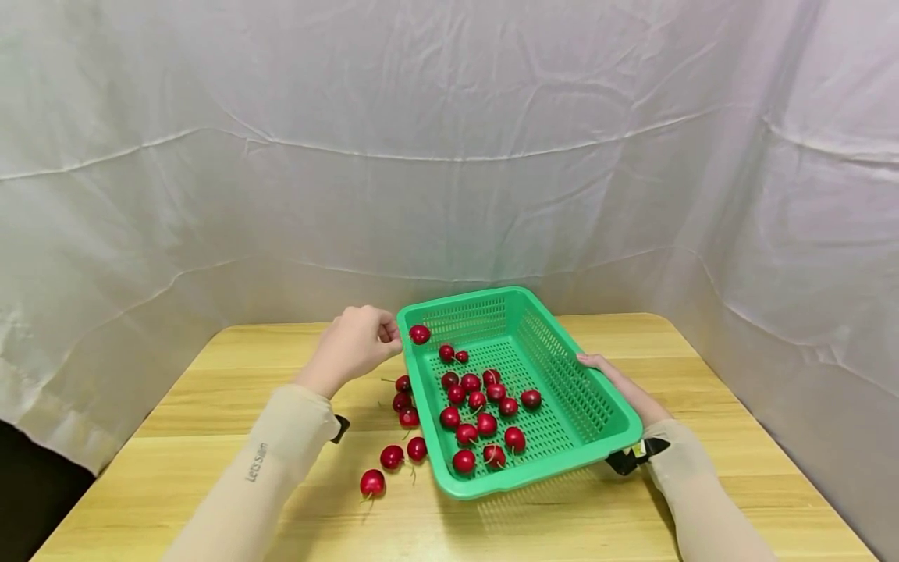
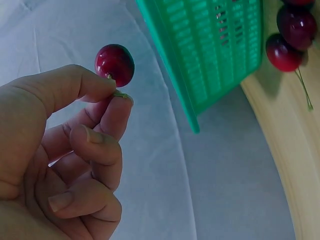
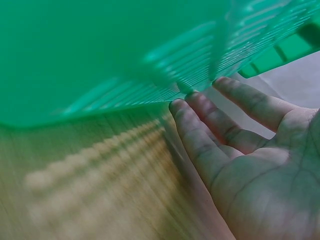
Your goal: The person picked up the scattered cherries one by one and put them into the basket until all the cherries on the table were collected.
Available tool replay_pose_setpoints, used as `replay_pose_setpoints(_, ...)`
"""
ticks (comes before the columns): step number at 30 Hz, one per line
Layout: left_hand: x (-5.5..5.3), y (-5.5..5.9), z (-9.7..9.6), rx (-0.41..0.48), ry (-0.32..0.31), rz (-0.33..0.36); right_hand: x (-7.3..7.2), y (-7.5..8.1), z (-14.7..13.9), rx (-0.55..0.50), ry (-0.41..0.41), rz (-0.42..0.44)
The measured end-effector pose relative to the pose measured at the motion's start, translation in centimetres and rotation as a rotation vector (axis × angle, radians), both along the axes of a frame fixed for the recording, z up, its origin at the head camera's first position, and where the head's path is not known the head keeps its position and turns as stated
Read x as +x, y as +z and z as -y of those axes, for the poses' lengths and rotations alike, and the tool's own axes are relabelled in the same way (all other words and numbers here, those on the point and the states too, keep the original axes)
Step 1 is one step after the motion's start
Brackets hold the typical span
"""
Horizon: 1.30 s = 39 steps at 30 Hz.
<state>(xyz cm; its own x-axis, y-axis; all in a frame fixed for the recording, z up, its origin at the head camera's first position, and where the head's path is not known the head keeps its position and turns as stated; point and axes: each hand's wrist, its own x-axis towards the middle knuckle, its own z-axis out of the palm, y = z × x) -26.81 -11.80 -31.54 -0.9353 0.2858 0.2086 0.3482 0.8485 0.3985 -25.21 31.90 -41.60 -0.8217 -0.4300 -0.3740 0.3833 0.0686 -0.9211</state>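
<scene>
My left hand pinches the short green stem of a red cherry between thumb and forefinger; the other fingers curl loosely. In the head view, that cherry appears over the far left corner of a green plastic basket. Several red cherries lie inside the basket, mostly toward its left and near side. My right hand holds the basket's right side, which tilts up off the table. In the right wrist view, three fingertips touch the basket's underside; the thumb is hidden there.
Several loose cherries with stems lie on the wooden table left of the basket. White cloth hangs behind the table and along the sides. A black band shows at my right wrist.
</scene>
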Motion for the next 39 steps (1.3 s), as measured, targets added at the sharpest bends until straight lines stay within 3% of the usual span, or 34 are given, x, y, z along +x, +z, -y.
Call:
replay_pose_setpoints(21, 0.9, -2.5, -5.2, -0.165, -0.231, -0.045, 0.0, -0.3, 0.0, -0.027, 0.001, 0.02)
replay_pose_setpoints(28, 1.4, -2.7, -6.3, -0.252, -0.24, -0.039, -0.2, -0.1, -0.1, 0.005, 0.0, -0.014)
replay_pose_setpoints(39, 2.1, -3.2, -7.5, -0.321, -0.264, -0.097, -0.2, -0.2, 0.0, 0.004, -0.001, -0.011)
